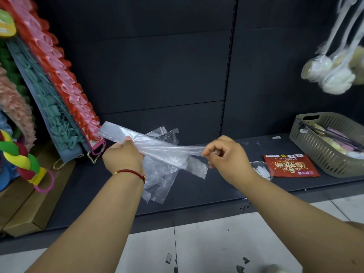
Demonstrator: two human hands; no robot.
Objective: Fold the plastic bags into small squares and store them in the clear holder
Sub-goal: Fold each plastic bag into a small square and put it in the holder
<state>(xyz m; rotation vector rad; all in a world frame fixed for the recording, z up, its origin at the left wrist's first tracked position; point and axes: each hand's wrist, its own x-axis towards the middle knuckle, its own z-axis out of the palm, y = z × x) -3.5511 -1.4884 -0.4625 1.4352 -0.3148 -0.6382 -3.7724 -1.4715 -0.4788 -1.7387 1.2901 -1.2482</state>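
Plastic, thin and clear, stretches across the middle of the frame: a plastic bag [157, 148] pulled into a long band above the dark shelf [197, 190]. The left hand [122, 156] grips its left part in a closed fist, a red cord around the wrist, while the right hand [226, 154] pinches the narrowed right end between thumb and curled fingers. More loose clear bags [159, 180] hang and lie crumpled beneath and behind the band, at centre. Right of the right hand, a small clear holder [262, 170] sits on the shelf, partly hidden, touching a red printed packet [289, 166]. At the right edge stands a grey slotted basket [323, 152]. Dark back panels rise behind; ruffled colourful cloths [59, 79] lean at the left, wrapped spoons [331, 71] hang blurred at upper right, and pale floor tiles [216, 249] fill the bottom.
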